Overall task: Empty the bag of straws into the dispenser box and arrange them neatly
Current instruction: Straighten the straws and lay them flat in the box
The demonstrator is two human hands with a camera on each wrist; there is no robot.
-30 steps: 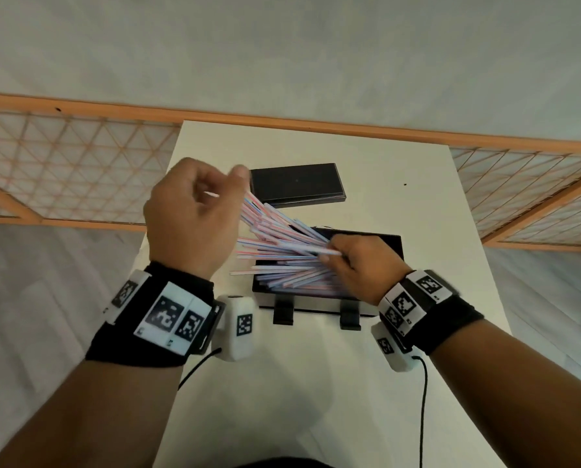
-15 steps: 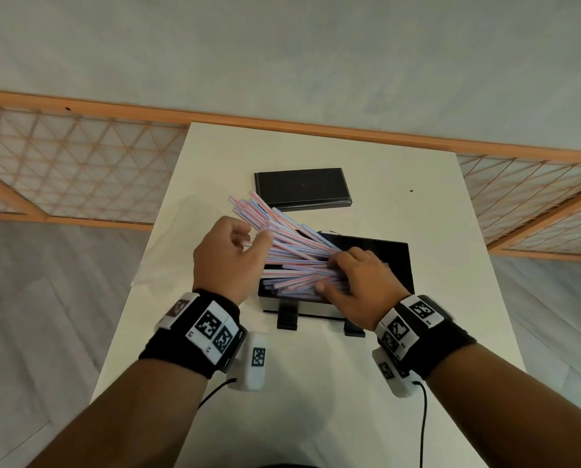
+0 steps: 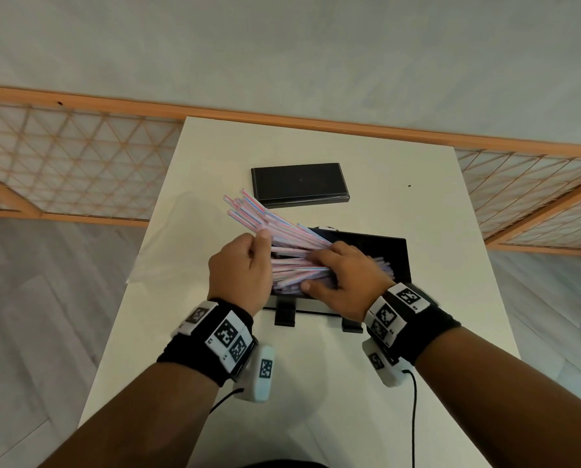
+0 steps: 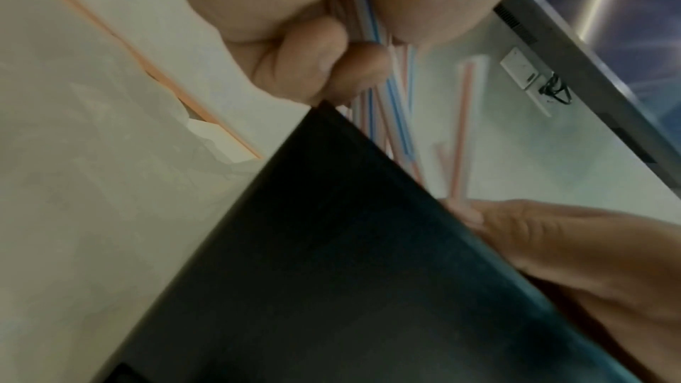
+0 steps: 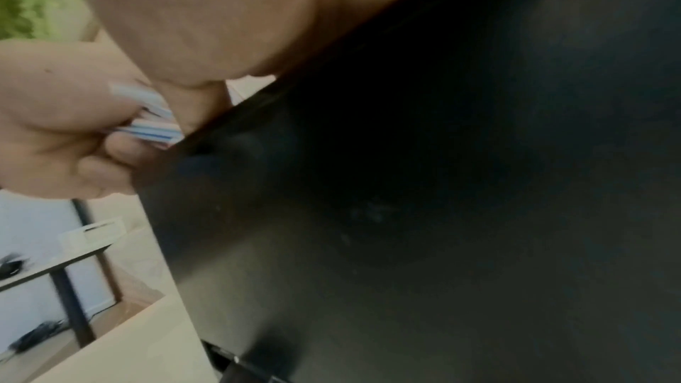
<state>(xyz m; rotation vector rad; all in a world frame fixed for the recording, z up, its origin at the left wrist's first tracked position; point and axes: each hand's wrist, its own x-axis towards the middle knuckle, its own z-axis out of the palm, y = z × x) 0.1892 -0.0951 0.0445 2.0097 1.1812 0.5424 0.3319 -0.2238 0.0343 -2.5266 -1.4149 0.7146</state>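
Note:
A fan of pink-and-blue striped straws (image 3: 275, 228) sticks out of the black dispenser box (image 3: 398, 256) toward the far left, with the other ends down inside the box. My left hand (image 3: 260, 246) grips the straws at the box's left end, fingers curled round them (image 4: 320, 60). My right hand (image 3: 316, 271) lies over the bundle in the box, fingers on top and thumb beneath. The left wrist view shows the straws (image 4: 390, 89) above the box's dark wall (image 4: 331, 243). The empty clear bag (image 3: 167, 248) lies on the table's left side.
The box's black lid (image 3: 299, 182) lies flat behind the box on the white table (image 3: 316, 383). Wooden lattice railings (image 3: 72, 157) run to the left, right and behind the table. Cables hang from both wrist cameras near the front.
My left hand has come down from its raised position to the box's left end, lowering the fanned straws. My right hand has closed further over the bundle in the box.

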